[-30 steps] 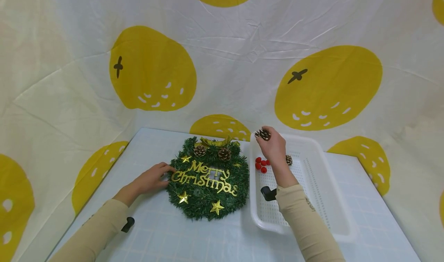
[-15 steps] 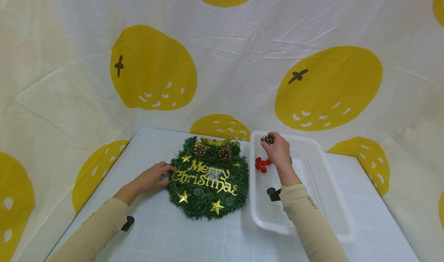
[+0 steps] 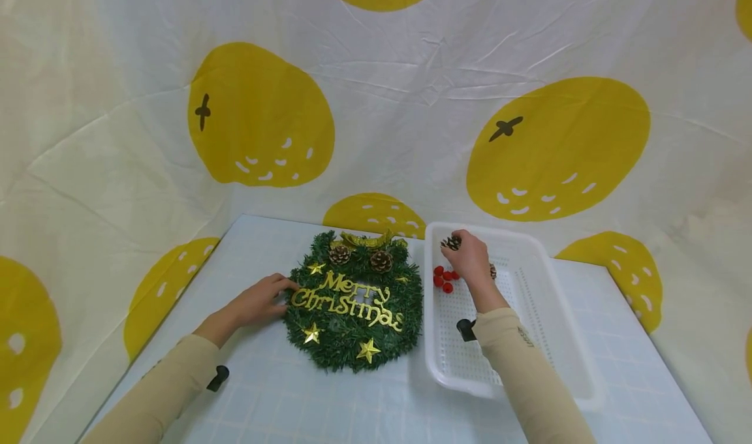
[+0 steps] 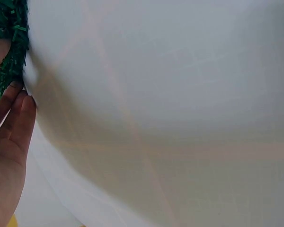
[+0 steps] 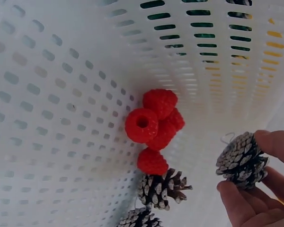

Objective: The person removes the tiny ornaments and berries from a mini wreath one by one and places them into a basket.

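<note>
A green tinsel wreath [image 3: 405,307] lies on the table, with gold "Merry Christmas" lettering [image 3: 346,303], gold stars, a gold bow and two pine cones. At its left edge my left hand [image 3: 258,301] holds the tinsel between thumb and fingers; the left wrist view shows this tinsel [image 4: 12,28] only partly. Over the far left part of a white basket [image 3: 543,287], my right hand [image 3: 470,258] pinches a white-tipped pine cone [image 5: 241,161] with a small wire loop. Red raspberries [image 5: 154,118] and two more pine cones [image 5: 163,189] lie inside the basket.
The table [image 3: 294,405] wears a pale blue checked cloth. Behind it hangs a white curtain [image 3: 399,117] with large yellow fruit prints. The basket's raised, slotted walls stand close to the wreath's right side.
My right hand, with the pine cone, has moved slightly right and lower in the head view, from the basket's far left corner to inside its rim. The left hand and wreath stay put.
</note>
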The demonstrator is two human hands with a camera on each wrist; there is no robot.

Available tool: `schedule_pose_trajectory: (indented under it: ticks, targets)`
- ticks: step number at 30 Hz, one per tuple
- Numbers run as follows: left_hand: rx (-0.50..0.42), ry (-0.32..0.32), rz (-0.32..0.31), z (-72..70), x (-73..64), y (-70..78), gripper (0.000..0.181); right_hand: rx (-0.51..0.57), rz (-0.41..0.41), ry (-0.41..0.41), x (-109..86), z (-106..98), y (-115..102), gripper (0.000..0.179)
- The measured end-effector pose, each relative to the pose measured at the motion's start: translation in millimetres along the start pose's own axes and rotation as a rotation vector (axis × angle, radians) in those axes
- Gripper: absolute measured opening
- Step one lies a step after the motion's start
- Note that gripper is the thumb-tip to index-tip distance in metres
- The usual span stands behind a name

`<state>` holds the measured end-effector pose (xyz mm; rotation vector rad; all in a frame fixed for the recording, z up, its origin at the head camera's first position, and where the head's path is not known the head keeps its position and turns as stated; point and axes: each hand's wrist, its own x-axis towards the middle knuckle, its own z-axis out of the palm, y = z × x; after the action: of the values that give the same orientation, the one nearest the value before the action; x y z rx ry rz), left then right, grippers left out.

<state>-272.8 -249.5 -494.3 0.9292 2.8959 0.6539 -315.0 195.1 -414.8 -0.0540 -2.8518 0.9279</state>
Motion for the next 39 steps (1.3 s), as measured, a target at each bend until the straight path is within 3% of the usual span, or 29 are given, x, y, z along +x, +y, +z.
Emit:
schedule_pose_trajectory:
  ticks: [8,39]
  targets:
    - [0.003,-0.006,-0.001,0.7,0.9,0.5,0.039,-0.084,-0.010,-0.061,1.4,4,4,0.051]
    - [0.019,0.022,0.017,0.9,-1.3,1.8,0.038,-0.142,-0.013,-0.111,3.8,16,13,0.052]
